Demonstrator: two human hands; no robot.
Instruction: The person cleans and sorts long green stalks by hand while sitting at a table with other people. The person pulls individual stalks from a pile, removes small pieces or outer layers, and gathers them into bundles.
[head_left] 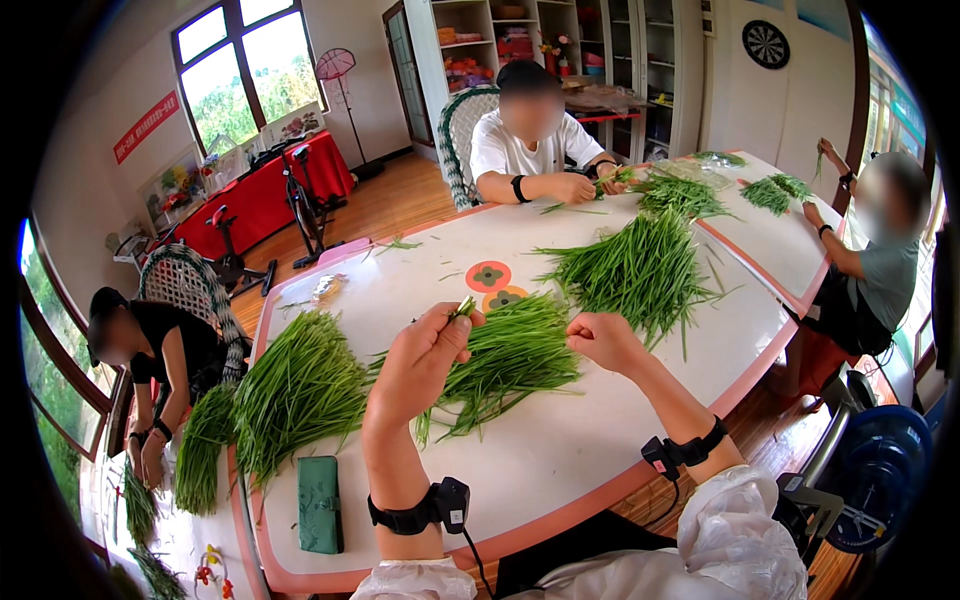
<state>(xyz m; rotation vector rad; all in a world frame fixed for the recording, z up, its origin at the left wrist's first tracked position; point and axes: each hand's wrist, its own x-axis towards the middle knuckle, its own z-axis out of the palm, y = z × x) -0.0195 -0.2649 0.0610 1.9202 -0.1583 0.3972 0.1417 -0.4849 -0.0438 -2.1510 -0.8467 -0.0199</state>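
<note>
My left hand (425,350) is raised over the table, its fingers closed round a few green chive stalks whose cut ends (465,307) poke out by the thumb. My right hand (604,340) hangs a little way off to the right, fingers curled together in a pinch. Whatever it may hold is too small to see. Between and below both hands lies a loose heap of chives (515,355). A wider pile of chives (300,385) spreads to the left, and another pile (635,265) lies farther off to the right.
The white table (420,510) has a pink edge. A green wallet-like case (320,505) lies near its front left. People handle chives at the far side (533,140), left (150,370) and right (880,230). A blue round-based object (880,470) stands on the right.
</note>
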